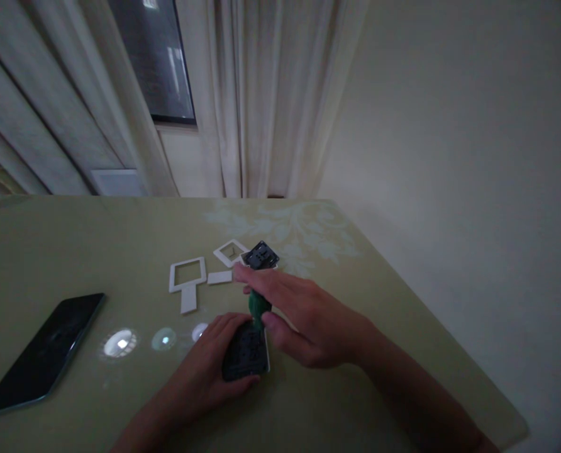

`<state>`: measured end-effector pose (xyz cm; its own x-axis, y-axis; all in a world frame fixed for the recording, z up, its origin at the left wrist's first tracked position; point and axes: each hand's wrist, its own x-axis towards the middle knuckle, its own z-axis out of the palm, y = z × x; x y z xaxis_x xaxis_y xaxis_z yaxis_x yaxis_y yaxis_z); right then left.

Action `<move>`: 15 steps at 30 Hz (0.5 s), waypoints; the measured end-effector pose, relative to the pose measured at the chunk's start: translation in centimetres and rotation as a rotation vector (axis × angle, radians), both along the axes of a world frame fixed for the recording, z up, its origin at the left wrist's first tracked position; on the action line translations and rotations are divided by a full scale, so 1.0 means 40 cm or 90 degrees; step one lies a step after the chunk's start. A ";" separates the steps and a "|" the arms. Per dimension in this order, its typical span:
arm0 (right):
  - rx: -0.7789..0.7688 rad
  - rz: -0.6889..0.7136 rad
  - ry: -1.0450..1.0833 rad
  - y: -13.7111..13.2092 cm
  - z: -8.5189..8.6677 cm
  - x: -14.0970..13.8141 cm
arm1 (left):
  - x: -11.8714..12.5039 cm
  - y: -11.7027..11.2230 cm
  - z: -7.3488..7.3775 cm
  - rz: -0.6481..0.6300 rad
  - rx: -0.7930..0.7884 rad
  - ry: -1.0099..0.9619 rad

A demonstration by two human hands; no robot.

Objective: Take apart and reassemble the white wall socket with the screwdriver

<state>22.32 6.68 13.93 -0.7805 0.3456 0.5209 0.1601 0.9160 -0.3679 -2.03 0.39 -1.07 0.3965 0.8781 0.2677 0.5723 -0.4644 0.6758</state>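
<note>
My left hand (209,358) grips the near side of a dark, square wall switch (246,353) with a thin white edge, its black back facing up. Fingers lie along the far edge and the thumb along the near one. Over its far right corner, my right hand (304,318) is closed around a screwdriver with a green handle (260,306). The screwdriver stands roughly upright; its tip is too small to make out against the switch. Another black-backed wall switch (261,255) lies just beyond my right hand.
White square frames (187,259) (222,253) lie beyond my hands, with white flat rocker pieces (219,277) (188,299) beside them. A black tablet (44,352) rests at the left of the pale green table (134,245). The wall (473,189) runs along the table's right edge.
</note>
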 end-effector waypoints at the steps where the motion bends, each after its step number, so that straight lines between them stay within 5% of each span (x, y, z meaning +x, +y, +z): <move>1: -0.024 0.016 -0.014 -0.001 0.004 0.001 | 0.000 0.000 -0.002 -0.001 0.002 0.002; 8: 0.163 -0.078 0.045 0.005 -0.025 -0.021 | -0.002 0.002 -0.016 -0.002 0.042 0.002; 11: 0.080 -0.066 0.103 0.022 -0.055 -0.034 | -0.003 0.002 -0.016 0.000 0.028 -0.004; 15: -0.059 -0.191 0.187 0.064 -0.093 -0.046 | -0.002 -0.001 -0.016 0.013 0.004 -0.006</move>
